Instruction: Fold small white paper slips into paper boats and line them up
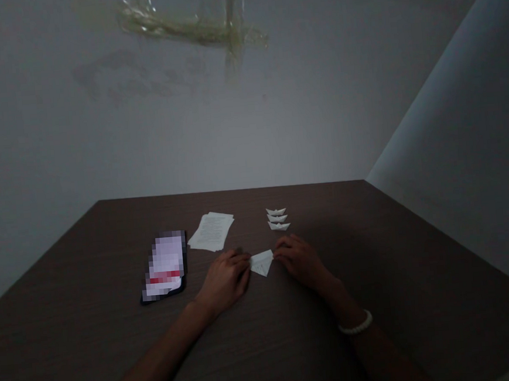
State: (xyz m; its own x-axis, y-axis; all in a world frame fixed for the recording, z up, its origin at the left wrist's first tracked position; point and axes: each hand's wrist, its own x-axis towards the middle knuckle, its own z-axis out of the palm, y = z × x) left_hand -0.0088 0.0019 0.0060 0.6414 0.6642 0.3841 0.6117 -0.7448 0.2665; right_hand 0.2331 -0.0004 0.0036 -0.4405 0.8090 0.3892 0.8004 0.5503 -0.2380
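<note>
A small folded piece of white paper (pixel 262 262), roughly a triangle pointing toward me, lies on the table between my hands. My left hand (pixel 226 276) grips its left corner, fingers pressed together. On the opposite corner, my right hand (pixel 300 259) has its fingertips closed; a pale beaded bracelet circles that wrist. Just beyond my hands stand three small folded paper boats (pixel 278 218), lined up one behind another. The undersides of my fingers are hidden.
A stack of printed paper sheets (pixel 212 231) lies beyond my left hand. Left of it rests a phone (pixel 165 264) with a blurred, lit screen. The dark wooden table (pixel 258 343) meets a grey wall (pixel 249 126) at its far edge, with yellowish tape (pixel 189 32) higher up.
</note>
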